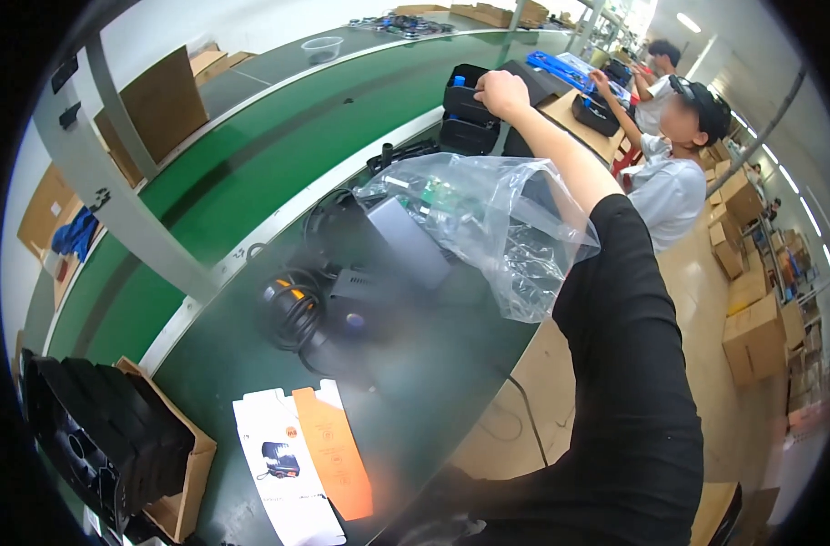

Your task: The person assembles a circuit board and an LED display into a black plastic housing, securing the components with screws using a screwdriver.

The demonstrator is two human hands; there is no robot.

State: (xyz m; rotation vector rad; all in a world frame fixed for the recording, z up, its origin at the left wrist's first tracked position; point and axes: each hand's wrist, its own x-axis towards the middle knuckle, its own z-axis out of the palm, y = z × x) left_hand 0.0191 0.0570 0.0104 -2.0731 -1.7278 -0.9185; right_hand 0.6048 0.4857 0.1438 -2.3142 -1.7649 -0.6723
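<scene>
My right hand [503,94] reaches far across the bench, its fingers curled closed on the rim of a black plastic case [468,135]. A small blue piece [459,82] shows inside that case. Under my right forearm lies a clear plastic bag [524,205] with green circuit boards [440,193] in or under it. Beside the bag is a grey box-shaped device [408,238], partly blurred. Coiled black cables [292,309] with orange parts sit to its left. My left hand does not show.
A flattened white and orange carton [297,460] lies on the near bench. Stacked black plastic housings [106,437] stand in a cardboard box at lower left. A green conveyor belt [278,136] runs behind a metal post [133,218]. A co-worker [674,173] sits at right, handling another black case [595,116].
</scene>
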